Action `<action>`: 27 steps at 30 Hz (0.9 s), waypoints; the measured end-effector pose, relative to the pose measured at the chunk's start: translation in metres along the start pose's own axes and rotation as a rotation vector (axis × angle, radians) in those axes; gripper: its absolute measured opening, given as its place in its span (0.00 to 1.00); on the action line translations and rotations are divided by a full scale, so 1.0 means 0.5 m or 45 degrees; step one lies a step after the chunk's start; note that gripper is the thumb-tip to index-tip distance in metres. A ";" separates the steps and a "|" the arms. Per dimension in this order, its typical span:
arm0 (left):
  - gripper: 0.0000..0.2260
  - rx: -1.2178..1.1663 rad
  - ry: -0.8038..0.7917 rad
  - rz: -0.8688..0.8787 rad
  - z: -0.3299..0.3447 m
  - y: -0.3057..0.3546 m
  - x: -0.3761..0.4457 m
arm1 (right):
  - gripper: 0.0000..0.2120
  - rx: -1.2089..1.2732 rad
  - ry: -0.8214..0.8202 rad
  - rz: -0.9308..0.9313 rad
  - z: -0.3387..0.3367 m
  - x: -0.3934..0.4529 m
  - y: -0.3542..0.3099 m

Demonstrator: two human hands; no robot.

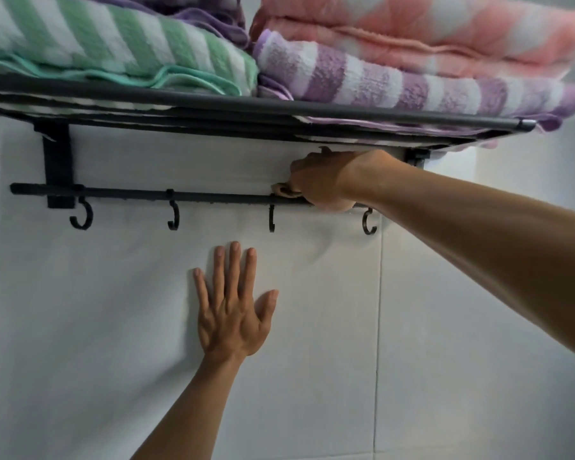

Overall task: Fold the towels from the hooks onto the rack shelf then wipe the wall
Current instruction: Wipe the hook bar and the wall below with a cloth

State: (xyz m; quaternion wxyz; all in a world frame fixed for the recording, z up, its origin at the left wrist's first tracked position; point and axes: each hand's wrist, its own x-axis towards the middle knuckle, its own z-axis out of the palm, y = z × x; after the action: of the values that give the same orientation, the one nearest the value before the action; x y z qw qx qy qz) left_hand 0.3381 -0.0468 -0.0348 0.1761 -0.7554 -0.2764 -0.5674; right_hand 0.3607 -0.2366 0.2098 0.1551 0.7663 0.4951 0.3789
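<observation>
Pale cloth (284,190) in right hand (326,180) — left hand (234,313) flat on wall (113,310).

**A:** What is up there apart from the job itself?

**B:** A flat black metal bracket (56,167) stands upright at the upper left. A thin black metal rail (130,193) crosses its lower part and runs level towards the right.

**A:** Is there a second mount?

**B:** Yes, a smaller black bracket end (417,158) at the right, partly hidden. Just beside it lies a bright white patch of light (452,171).

**A:** And lower down?

**B:** A thin grey vertical grout seam (380,310) runs right of centre, down to the bottom edge.
</observation>
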 end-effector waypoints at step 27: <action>0.35 -0.031 0.051 0.004 -0.002 0.009 -0.002 | 0.24 1.772 1.384 1.074 0.284 -0.192 -0.008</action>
State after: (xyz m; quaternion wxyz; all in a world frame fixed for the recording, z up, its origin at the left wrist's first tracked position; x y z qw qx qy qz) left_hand 0.3398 -0.0512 -0.0351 0.1734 -0.7464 -0.2648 -0.5854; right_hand 0.4411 -0.2995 0.0722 -0.7292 0.5218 0.2976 0.3278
